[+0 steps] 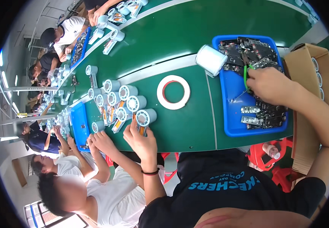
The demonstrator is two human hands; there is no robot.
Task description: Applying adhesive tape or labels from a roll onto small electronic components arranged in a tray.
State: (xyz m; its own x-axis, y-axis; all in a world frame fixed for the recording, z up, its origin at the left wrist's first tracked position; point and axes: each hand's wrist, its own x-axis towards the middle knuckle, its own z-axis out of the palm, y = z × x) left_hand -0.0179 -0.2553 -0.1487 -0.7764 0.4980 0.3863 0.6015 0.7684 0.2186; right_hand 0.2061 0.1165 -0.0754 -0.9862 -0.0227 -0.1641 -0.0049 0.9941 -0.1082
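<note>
My left hand (pixel 141 142) is closed around the handle of a pale blue housing (pixel 145 117) with a round, slotted head, like a handheld fan body. Something orange shows inside its handle. My right hand (pixel 269 85) grips green-handled pliers (pixel 245 76), their dark jaws pointing at the circuit boards (pixel 231 53) piled at the far end of a blue tray (pixel 229 117). More boards (pixel 261 116) lie at the tray's near right. A thin object (pixel 237 96) rests on the tray's bottom; its kind is unclear.
Several similar housings (pixel 112 98) cluster left of a roll of white tape (pixel 173 92). A pale blue cylinder (pixel 211 60) leans by the tray's left rim. At right stands a cardboard box (pixel 305 72) holding round parts. A co-worker's hands (pixel 101 142) are close to my left hand.
</note>
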